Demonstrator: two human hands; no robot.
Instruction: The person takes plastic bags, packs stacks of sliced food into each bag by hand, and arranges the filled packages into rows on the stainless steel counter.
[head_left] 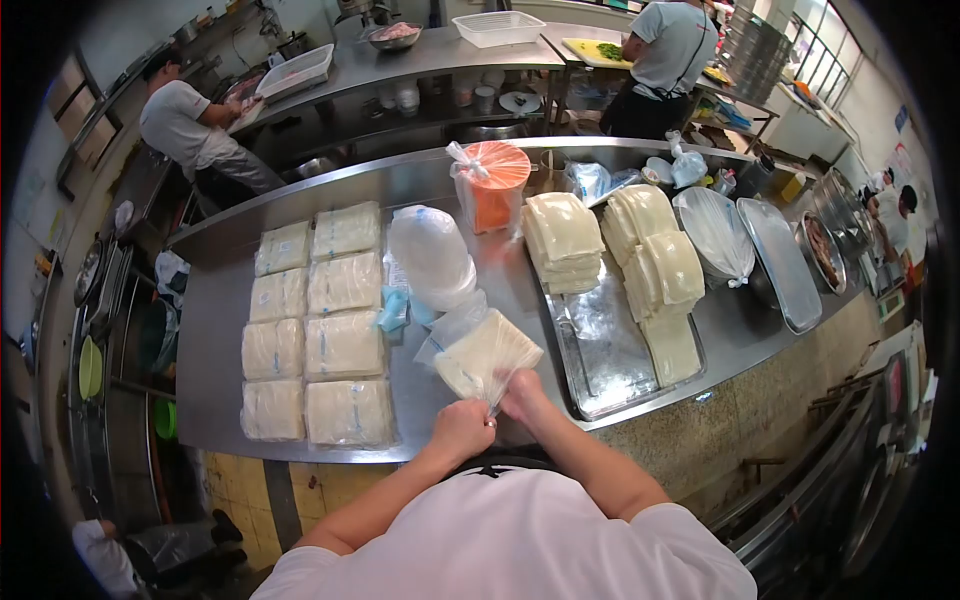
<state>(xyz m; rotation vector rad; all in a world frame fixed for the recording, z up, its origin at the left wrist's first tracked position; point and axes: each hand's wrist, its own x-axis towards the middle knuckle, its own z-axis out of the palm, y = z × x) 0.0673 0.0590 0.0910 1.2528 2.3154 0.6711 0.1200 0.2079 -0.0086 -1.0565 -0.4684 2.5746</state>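
Close to my body at the table's front edge, a clear plastic bag with a stack of pale dough sheets [485, 355] in it lies tilted. My left hand [464, 430] is closed on the gathered end of that bag. Beside it, my right hand [525, 394] grips the same bag near the sheets' lower right corner. To the left, several bagged packs of dough sheets [345, 345] lie in two columns. A pile of clear plastic bags [430, 250] sits behind the bag I hold, with a crumpled light-blue piece [394, 308] beside it.
On the right, a metal tray [600, 375] bears tall stacks of unwrapped dough sheets [565, 240]. Behind stands an orange container in a knotted bag [492, 185]. A bag-covered bowl [712, 230] and a clear lid [780, 260] lie farther right. Co-workers stand at the back counter [455, 50].
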